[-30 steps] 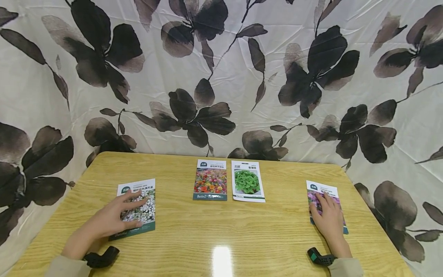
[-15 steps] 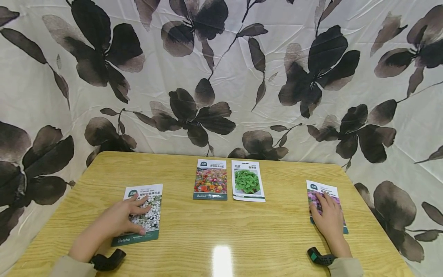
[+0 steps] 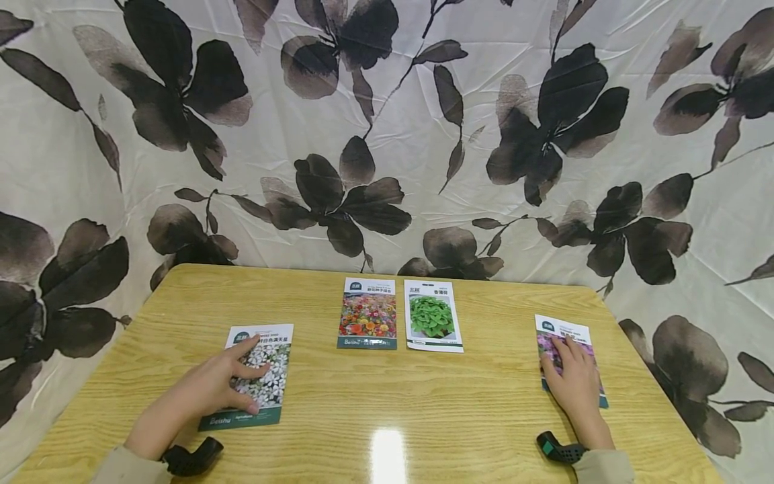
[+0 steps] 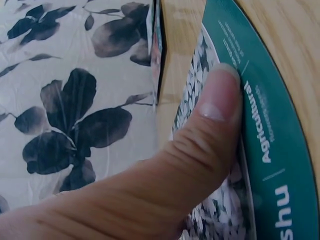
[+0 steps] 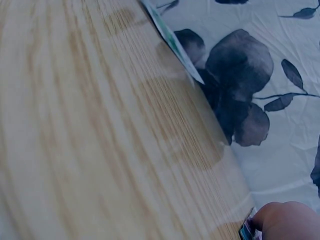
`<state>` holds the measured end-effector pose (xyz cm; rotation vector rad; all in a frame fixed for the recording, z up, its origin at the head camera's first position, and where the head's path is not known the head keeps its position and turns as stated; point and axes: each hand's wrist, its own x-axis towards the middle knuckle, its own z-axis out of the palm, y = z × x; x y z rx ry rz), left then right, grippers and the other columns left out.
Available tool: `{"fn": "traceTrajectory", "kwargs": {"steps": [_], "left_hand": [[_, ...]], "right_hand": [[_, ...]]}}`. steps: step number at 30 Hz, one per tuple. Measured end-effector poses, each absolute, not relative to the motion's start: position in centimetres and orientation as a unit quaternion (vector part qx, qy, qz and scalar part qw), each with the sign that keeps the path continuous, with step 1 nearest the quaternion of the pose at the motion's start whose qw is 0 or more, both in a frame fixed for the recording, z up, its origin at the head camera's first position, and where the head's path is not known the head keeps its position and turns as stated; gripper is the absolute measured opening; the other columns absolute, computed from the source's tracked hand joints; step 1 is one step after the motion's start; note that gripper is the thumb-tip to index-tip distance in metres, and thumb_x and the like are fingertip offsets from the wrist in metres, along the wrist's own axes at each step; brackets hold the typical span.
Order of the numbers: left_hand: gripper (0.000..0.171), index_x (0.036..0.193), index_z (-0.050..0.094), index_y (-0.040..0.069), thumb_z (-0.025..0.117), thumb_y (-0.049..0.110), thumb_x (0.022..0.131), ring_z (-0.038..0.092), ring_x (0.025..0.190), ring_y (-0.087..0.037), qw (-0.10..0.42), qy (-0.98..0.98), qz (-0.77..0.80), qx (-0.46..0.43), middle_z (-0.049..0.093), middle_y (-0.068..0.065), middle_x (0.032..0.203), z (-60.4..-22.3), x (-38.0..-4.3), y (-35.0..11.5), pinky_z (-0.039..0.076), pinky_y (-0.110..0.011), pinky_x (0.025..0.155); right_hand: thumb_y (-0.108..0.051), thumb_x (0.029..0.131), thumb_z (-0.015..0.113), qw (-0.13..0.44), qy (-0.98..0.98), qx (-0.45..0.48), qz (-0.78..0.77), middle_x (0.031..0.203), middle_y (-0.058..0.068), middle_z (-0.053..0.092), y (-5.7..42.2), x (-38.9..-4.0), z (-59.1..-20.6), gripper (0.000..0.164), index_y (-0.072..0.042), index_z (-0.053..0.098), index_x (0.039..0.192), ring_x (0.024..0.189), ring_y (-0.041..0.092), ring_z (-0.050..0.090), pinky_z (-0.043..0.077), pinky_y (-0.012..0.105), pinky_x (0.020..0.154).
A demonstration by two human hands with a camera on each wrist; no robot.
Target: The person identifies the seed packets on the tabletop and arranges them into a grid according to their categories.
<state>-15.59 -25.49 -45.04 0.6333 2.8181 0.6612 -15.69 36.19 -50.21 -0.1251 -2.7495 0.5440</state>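
A seed packet with white flowers and a green bottom band (image 3: 274, 376) lies flat at the left of the table. My left hand (image 3: 205, 390) rests on it with fingers and thumb spread. In the left wrist view the thumb (image 4: 220, 97) touches the packet's front by the green band. At the right lies a seed packet with purple flowers (image 3: 549, 327), partly covered by my right hand (image 3: 573, 386), whose fingertips touch its face. Only a bit of that hand (image 5: 287, 222) shows in the right wrist view.
Two more seed packets lie side by side at the back middle: one with mixed colourful flowers (image 3: 367, 316), one with a green leafy plant (image 3: 432, 317). The wooden table (image 3: 338, 396) meets a floral cloth (image 3: 423, 222) behind it.
My left hand has slid the white-flower packet to the right and slightly toward me, and it lies a little straighter. My right hand and the other packets have stayed put.
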Motion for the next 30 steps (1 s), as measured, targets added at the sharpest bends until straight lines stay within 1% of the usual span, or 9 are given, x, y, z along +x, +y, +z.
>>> {"fn": "traceTrajectory", "kwargs": {"steps": [3,6,7,10,13,17,25,30], "left_hand": [[0.073,0.123,0.073,0.016,0.087,0.049,0.059,0.023,0.136,-0.061,0.102,0.947,0.227,0.201,0.032,-0.028,0.154,-45.08,-15.61,-25.37,0.052,-0.058,0.078],[0.075,0.124,0.072,0.017,0.086,0.051,0.059,0.013,0.137,-0.063,0.116,0.948,0.227,0.191,0.031,-0.025,0.156,-45.10,-15.72,-25.33,0.052,-0.050,0.068],[0.075,0.124,0.072,0.017,0.086,0.051,0.059,0.012,0.138,-0.062,0.118,0.948,0.229,0.188,0.031,-0.024,0.156,-45.10,-15.72,-25.32,0.052,-0.046,0.065],[0.075,0.124,0.072,0.017,0.086,0.051,0.059,0.012,0.138,-0.062,0.118,0.948,0.227,0.189,0.030,-0.024,0.156,-45.13,-15.74,-25.34,0.051,-0.044,0.062],[0.075,0.124,0.072,0.018,0.086,0.052,0.059,0.013,0.138,-0.062,0.114,0.949,0.222,0.192,0.031,-0.024,0.156,-45.09,-15.72,-25.34,0.052,-0.050,0.064],[0.075,0.124,0.073,0.019,0.085,0.053,0.059,0.015,0.137,-0.063,0.111,0.950,0.216,0.196,0.032,-0.024,0.155,-45.03,-15.66,-25.26,0.051,-0.060,0.071],[0.074,0.123,0.073,0.018,0.084,0.054,0.059,0.016,0.135,-0.065,0.105,0.948,0.213,0.213,0.034,-0.025,0.154,-45.01,-15.58,-25.14,0.050,-0.064,0.075],[0.073,0.122,0.073,0.019,0.084,0.055,0.059,0.017,0.134,-0.065,0.103,0.948,0.212,0.216,0.035,-0.025,0.153,-45.01,-15.55,-25.01,0.047,-0.068,0.081]], "right_hand": [[-0.027,0.098,0.055,0.167,-0.966,-0.044,0.191,0.146,0.033,0.038,36.16,-15.74,-50.19,0.052,0.006,0.051,0.138,0.132,0.054,0.031,0.023,0.073,0.101],[-0.026,0.097,0.056,0.170,-0.966,-0.044,0.193,0.146,0.033,0.038,36.12,-15.74,-50.15,0.052,0.006,0.051,0.138,0.132,0.054,0.031,0.023,0.072,0.101],[-0.026,0.097,0.055,0.171,-0.966,-0.044,0.191,0.146,0.034,0.038,36.15,-15.77,-50.16,0.052,0.006,0.051,0.138,0.132,0.054,0.032,0.023,0.072,0.101],[-0.026,0.097,0.056,0.172,-0.965,-0.044,0.193,0.145,0.033,0.038,36.14,-15.79,-50.19,0.051,0.006,0.051,0.137,0.132,0.054,0.032,0.023,0.072,0.101],[-0.026,0.098,0.055,0.172,-0.966,-0.041,0.189,0.145,0.034,0.038,36.18,-15.86,-50.28,0.050,0.006,0.051,0.137,0.131,0.054,0.032,0.024,0.072,0.100],[-0.026,0.098,0.055,0.170,-0.966,-0.041,0.189,0.145,0.034,0.038,36.18,-15.87,-50.33,0.050,0.005,0.051,0.137,0.131,0.054,0.032,0.024,0.073,0.099],[-0.027,0.099,0.055,0.166,-0.966,-0.044,0.192,0.146,0.034,0.037,36.10,-15.81,-50.30,0.051,0.005,0.051,0.138,0.131,0.054,0.031,0.023,0.073,0.099],[-0.026,0.098,0.055,0.171,-0.965,-0.043,0.195,0.146,0.034,0.038,36.16,-15.80,-50.27,0.051,0.006,0.051,0.137,0.131,0.054,0.031,0.023,0.073,0.100]]}}
